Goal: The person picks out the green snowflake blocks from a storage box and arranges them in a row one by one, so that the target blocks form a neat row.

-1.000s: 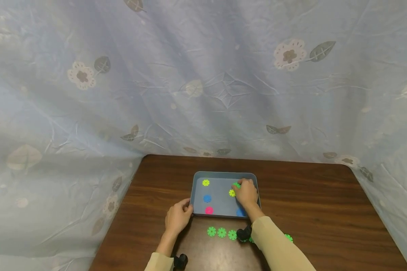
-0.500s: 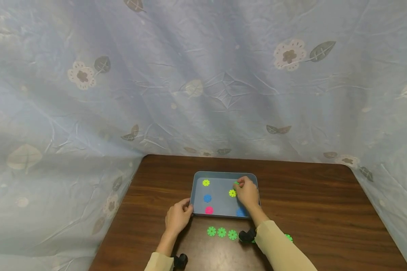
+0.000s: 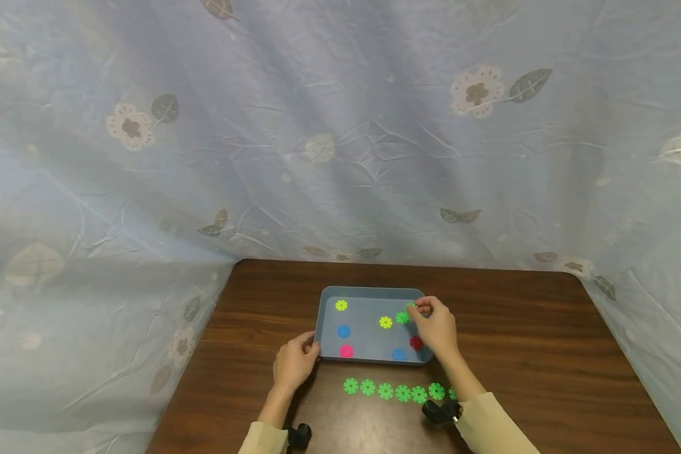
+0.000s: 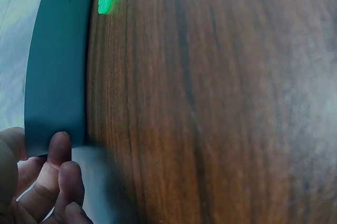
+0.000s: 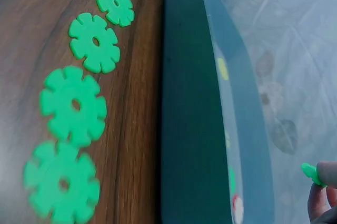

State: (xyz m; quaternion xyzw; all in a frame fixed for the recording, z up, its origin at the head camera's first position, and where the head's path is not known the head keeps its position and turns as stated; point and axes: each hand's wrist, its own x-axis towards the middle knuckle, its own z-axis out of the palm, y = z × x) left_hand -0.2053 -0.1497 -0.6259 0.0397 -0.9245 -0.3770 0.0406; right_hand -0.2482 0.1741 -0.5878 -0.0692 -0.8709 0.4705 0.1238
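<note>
My left hand holds the front left corner of a grey-blue tray; its fingertips press on the outer wall. My right hand is over the tray's right edge and pinches a green notched flower disc between thumb and finger. Below that hand, inside the tray, lie another green disc, a yellow disc and a red disc. Further left in it are a second yellow disc, a blue disc and a pink disc. Another blue disc lies near the front wall.
A row of several green discs lies on the brown wooden table in front of the tray; the right wrist camera hides part of its right end. A patterned cloth curtain hangs behind the table.
My right hand has moved right and carries a green disc from the tray's right part. Another green disc and the red one are now uncovered. My left hand keeps its hold.
</note>
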